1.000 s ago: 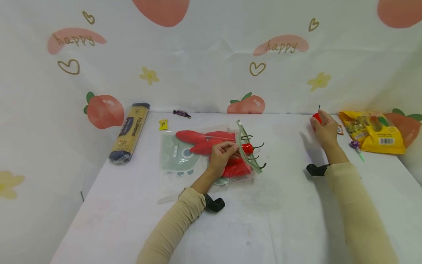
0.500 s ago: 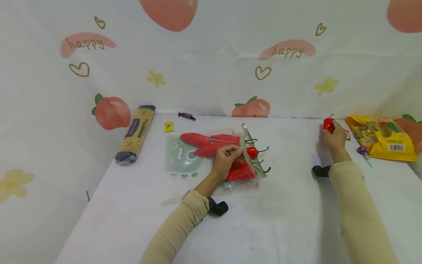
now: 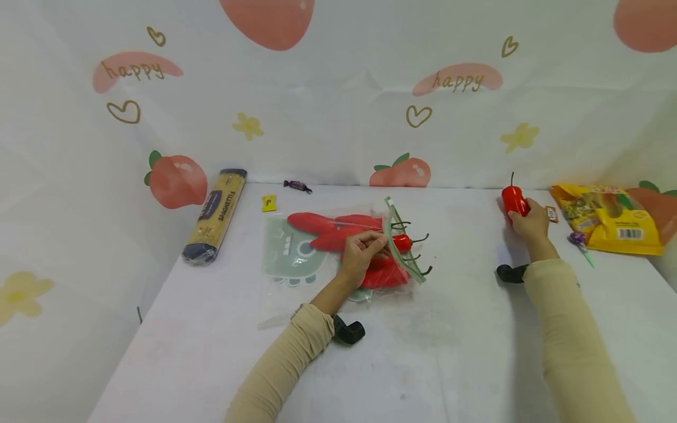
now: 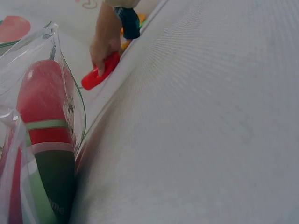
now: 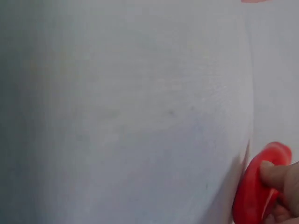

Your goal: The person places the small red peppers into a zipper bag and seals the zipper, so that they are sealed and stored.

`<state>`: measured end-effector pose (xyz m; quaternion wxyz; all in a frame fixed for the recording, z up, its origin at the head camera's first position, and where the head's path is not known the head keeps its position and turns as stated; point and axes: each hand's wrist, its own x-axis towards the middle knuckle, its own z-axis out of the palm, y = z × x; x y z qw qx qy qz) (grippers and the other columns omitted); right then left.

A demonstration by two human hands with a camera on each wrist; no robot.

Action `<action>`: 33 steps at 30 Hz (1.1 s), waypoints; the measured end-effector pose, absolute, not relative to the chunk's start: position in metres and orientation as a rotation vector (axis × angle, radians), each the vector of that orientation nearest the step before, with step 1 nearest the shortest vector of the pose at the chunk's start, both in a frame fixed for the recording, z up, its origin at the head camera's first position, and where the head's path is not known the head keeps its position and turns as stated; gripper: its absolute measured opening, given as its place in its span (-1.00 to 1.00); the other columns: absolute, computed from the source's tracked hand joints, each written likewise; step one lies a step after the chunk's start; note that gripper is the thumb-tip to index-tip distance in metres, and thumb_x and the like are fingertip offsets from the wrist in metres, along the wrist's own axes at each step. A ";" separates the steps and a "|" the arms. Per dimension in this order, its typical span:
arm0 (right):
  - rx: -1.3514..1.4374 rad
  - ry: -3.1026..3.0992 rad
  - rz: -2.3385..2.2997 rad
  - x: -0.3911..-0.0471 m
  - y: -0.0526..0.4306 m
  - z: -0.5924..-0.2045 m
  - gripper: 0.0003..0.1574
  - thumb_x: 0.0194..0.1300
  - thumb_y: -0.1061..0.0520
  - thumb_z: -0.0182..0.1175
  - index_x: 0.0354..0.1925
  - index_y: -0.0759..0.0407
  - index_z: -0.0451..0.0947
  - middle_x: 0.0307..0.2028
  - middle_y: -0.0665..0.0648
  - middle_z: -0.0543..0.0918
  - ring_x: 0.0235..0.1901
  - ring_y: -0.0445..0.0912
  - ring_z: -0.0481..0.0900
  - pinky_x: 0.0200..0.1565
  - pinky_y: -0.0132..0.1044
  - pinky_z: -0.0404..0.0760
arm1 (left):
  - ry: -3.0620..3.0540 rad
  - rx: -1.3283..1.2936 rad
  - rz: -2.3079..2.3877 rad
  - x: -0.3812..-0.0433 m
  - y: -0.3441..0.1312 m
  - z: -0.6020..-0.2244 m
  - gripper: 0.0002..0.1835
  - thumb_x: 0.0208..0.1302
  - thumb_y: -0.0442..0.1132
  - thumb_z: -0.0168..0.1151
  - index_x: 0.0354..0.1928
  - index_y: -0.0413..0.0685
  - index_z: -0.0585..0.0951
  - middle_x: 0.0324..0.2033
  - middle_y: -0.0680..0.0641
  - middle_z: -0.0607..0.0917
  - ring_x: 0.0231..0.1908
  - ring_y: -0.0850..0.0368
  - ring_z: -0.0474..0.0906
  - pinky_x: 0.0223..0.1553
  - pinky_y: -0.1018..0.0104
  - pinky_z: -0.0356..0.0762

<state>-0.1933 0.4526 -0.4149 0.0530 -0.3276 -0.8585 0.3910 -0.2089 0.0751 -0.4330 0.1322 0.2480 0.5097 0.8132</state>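
A clear zip bag (image 3: pixel 288 299) with a green dinosaur print lies mid-table, its zip edge facing right. Several red chili peppers (image 3: pixel 312 223) are inside, their dark stems poking out of the opening. My left hand (image 3: pixel 357 258) pinches the bag close to its zip edge; the left wrist view shows the bag's plastic (image 4: pixel 46 88) over a pepper. Off to the right, my right hand (image 3: pixel 533 226) grips another red chili pepper (image 3: pixel 513 201), its stem pointing up and away. In the right wrist view, the thumb presses on that chili pepper (image 5: pixel 252 196).
A spaghetti pack (image 3: pixel 215 216) lies at the back left, near a yellow candy (image 3: pixel 268 202) and a purple-wrapped candy (image 3: pixel 298 186). At the right are a yellow candy bag (image 3: pixel 619 232), a lollipop (image 3: pixel 577 238) and a small wrapped candy (image 3: pixel 552 214).
The right hand's chili pepper was mostly hidden behind the fingers; now more of it shows, tipped leftward. My left hand stays on the bag. The head view has shifted slightly.
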 end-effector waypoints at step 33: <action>-0.594 -1.544 2.339 -0.192 0.282 -0.383 -0.33 0.35 0.25 -0.08 0.27 0.08 -0.19 0.29 0.15 0.12 0.20 -0.02 0.34 0.34 -0.16 0.17 | 1.454 0.717 2.377 -0.211 0.076 -0.434 -0.73 0.28 -0.44 0.00 -0.23 -0.69 0.41 -0.55 0.15 0.68 -0.54 0.29 0.61 -0.42 0.45 0.62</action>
